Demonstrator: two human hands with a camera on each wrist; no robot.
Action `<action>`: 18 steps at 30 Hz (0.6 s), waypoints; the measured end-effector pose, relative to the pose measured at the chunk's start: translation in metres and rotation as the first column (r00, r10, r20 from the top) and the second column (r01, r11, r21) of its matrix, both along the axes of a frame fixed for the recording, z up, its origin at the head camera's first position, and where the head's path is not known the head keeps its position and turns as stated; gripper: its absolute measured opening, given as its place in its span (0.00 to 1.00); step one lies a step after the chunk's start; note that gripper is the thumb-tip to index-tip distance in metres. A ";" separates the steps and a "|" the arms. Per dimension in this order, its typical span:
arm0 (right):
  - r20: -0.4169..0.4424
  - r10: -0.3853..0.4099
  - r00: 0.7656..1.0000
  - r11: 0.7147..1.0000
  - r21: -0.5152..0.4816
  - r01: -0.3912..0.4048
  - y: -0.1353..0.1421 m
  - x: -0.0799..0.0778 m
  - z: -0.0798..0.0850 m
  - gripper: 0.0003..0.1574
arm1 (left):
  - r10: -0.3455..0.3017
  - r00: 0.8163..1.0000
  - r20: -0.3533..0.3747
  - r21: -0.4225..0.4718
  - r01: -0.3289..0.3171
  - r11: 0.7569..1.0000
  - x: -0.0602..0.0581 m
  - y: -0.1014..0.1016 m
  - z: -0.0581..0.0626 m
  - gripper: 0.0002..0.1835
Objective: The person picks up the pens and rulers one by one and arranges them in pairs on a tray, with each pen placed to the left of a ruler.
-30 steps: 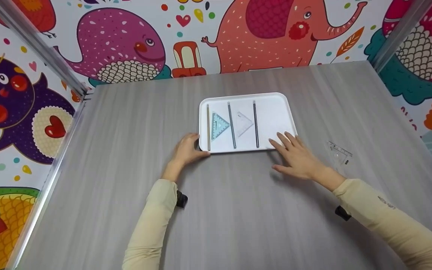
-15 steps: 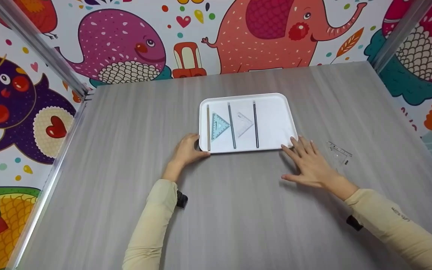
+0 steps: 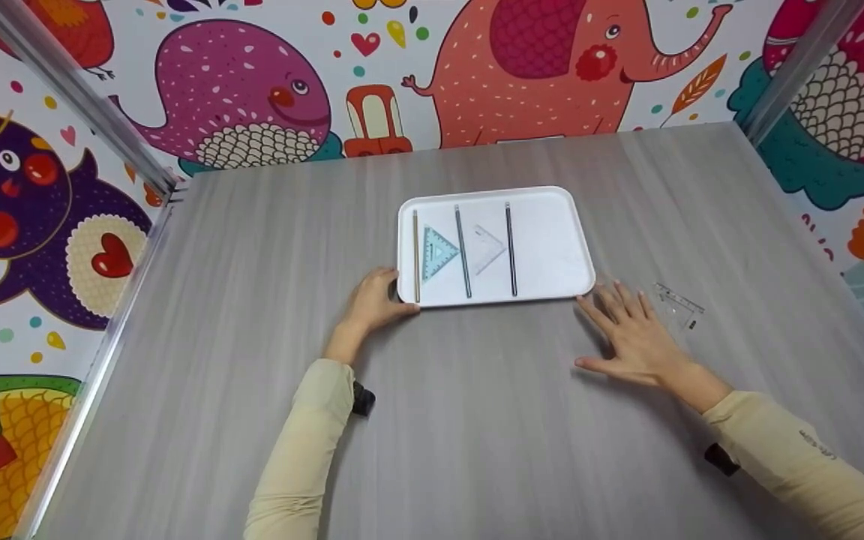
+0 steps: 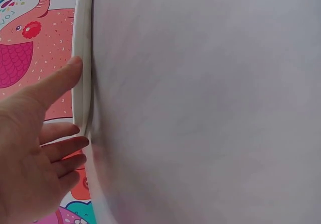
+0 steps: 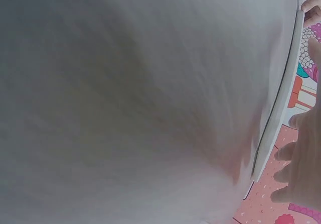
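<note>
A white tray (image 3: 552,247) lies on the table with three pencils across it: a yellowish pencil (image 3: 416,255), a grey-green pencil (image 3: 463,251) and a dark pencil (image 3: 511,249). Between the first two sits a light-blue set square (image 3: 439,253); a clear set square (image 3: 489,247) lies between the second and third. My left hand (image 3: 373,301) holds the tray's near left corner, thumb on the front edge and fingers along the side, as the left wrist view (image 4: 42,143) also shows. Fingers spread, my right hand (image 3: 638,341) is over the table beside the near right corner.
Another clear set square (image 3: 679,306) lies on the grey table (image 3: 492,435), just right of my right hand. Walls printed with cartoon animals (image 3: 537,75) border the table at the back and sides.
My right hand has moved right and toward me, off the tray's near right edge. The left hand, tray and its contents stay in place.
</note>
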State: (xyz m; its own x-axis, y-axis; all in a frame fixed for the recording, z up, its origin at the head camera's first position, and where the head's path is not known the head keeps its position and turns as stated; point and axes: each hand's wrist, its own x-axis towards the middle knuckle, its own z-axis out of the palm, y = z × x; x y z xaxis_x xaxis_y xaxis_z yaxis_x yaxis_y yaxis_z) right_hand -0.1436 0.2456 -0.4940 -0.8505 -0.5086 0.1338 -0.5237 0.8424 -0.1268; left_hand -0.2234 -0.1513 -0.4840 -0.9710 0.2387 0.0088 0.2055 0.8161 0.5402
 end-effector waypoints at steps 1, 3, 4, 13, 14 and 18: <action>0.003 -0.003 1.000 1.000 -0.001 0.003 0.000 0.001 0.000 0.55 | 0.001 1.000 0.000 -0.001 -0.001 1.000 0.000 0.000 0.000 0.33; 0.006 -0.009 1.000 1.000 0.004 0.009 0.001 0.001 0.000 0.56 | 0.006 1.000 -0.003 -0.005 -0.006 1.000 0.001 0.000 0.000 0.33; 0.008 -0.013 1.000 1.000 0.010 0.013 0.001 0.001 0.001 0.56 | 0.007 1.000 -0.006 -0.008 -0.007 1.000 0.001 0.000 0.000 0.33; 0.006 -0.072 0.997 0.997 -0.025 0.072 0.011 -0.005 0.010 0.58 | 0.017 1.000 0.015 -0.011 -0.017 1.000 0.001 0.000 0.001 0.35; 0.000 -0.078 0.997 0.996 -0.039 0.078 0.012 -0.006 0.010 0.58 | 0.018 1.000 0.018 -0.010 -0.018 1.000 0.001 0.000 0.001 0.36; -0.017 -0.106 0.994 0.991 -0.088 0.104 0.020 -0.005 0.010 0.58 | 0.017 1.000 0.023 -0.010 -0.017 1.000 0.002 0.001 0.002 0.36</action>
State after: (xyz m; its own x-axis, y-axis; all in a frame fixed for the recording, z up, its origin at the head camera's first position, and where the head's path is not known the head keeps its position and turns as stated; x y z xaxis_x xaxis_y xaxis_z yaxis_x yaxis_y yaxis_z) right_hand -0.1486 0.2660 -0.4843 -0.8951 -0.4023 0.1925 -0.4363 0.8792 -0.1915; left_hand -0.2219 -0.1505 -0.4823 -0.9749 0.2223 -0.0156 0.1794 0.8244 0.5368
